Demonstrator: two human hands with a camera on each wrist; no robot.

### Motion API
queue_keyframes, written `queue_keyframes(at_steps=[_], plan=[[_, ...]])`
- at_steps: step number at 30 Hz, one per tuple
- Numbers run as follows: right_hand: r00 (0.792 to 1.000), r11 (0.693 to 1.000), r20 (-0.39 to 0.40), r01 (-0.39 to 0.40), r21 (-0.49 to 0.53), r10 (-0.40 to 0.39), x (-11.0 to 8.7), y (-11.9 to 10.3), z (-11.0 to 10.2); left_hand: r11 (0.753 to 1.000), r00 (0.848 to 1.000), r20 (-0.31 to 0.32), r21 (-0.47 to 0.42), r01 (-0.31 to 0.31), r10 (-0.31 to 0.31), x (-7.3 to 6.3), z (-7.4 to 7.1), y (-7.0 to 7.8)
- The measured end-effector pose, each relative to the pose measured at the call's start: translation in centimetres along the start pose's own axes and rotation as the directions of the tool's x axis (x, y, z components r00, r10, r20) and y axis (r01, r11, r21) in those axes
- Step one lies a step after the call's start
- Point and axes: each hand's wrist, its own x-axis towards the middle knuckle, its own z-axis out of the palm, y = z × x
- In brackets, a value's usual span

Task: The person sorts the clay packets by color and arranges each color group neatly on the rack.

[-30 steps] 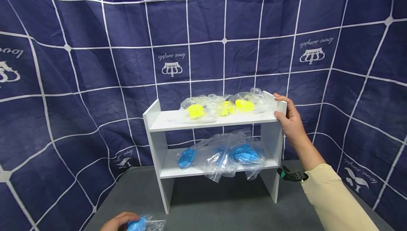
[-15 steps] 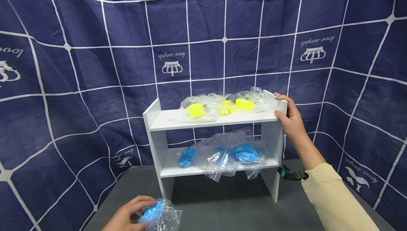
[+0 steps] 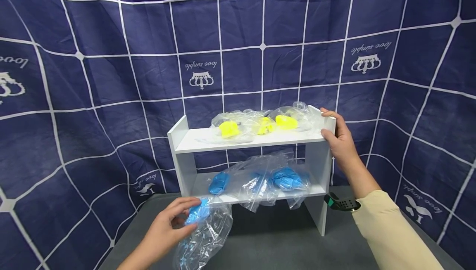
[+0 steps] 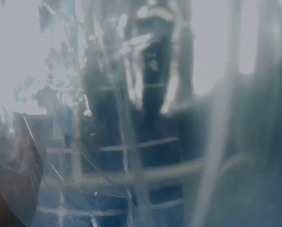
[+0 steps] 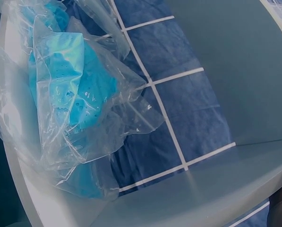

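Note:
In the head view my left hand (image 3: 172,222) pinches a clear plastic bag (image 3: 212,230) with a blue lump (image 3: 198,211) inside, just in front of the lower board's left end. The bag's loose part hangs below the fingers and fills most of the left wrist view, blurring it. My right hand (image 3: 340,138) grips the top of the right side panel of a white two-tier shelf (image 3: 256,142). Bagged blue lumps (image 3: 286,178) lie on the lower board, their clear plastic hanging over its front edge; one also shows in the right wrist view (image 5: 79,85).
Bagged yellow lumps (image 3: 285,122) lie on the shelf's top board. The shelf stands on a dark grey surface (image 3: 267,241). Behind and at both sides hangs a navy curtain (image 3: 241,72) with white grid lines.
My left hand has risen up and to the right from the bottom edge of the head view, carrying the bagged blue lump to the lower board. My right hand stays on the side panel.

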Motion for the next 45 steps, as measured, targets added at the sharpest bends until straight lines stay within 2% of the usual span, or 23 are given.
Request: queue_keyframes(at_steps=[5,10,15,18,25,27,31,36,40,45], plan=[[1.000,1.000,-0.009,0.005,0.016,-0.004,0.0,0.1,-0.1,0.997,1.000,-0.018,-0.070,-0.019,0.018,2.6,1.6,1.4],[1.000,1.000,0.000,0.005,0.022,-0.005,0.0,0.2,0.0,0.995,0.994,-0.101,-0.088,0.037,-0.045,5.0,3.1,2.1],[1.000,1.000,-0.001,0.007,0.025,-0.007,0.0,0.2,0.1,0.991,0.974,-0.182,-0.019,0.133,-0.134,7.2,4.4,2.1],[1.000,0.999,0.006,0.009,0.036,-0.010,0.0,0.4,0.1,0.979,0.959,-0.212,0.026,0.200,-0.190,8.1,4.9,1.8],[1.000,1.000,0.001,0.006,0.027,-0.006,0.1,0.4,0.0,0.944,0.930,-0.252,0.126,0.306,-0.268,9.6,5.4,0.8],[1.000,1.000,0.002,0.006,0.022,-0.006,0.0,0.4,0.0,0.929,0.921,-0.253,0.149,0.338,-0.295,9.9,5.6,0.6],[1.000,0.999,0.005,0.016,0.045,-0.016,0.1,0.4,0.0,0.912,0.916,-0.236,0.178,0.369,-0.324,10.0,5.8,0.4],[1.000,0.999,0.001,0.015,0.038,-0.015,0.2,0.3,0.0,0.911,0.918,-0.219,0.179,0.372,-0.331,9.8,5.8,0.4],[1.000,1.000,0.006,0.014,0.027,-0.014,0.1,0.2,0.0,0.920,0.926,-0.217,0.180,0.349,-0.309,9.4,5.6,0.5],[1.000,0.999,0.003,0.014,0.035,-0.014,0.0,0.2,0.1,0.936,0.950,-0.221,0.227,0.270,-0.221,8.4,5.4,1.1]])
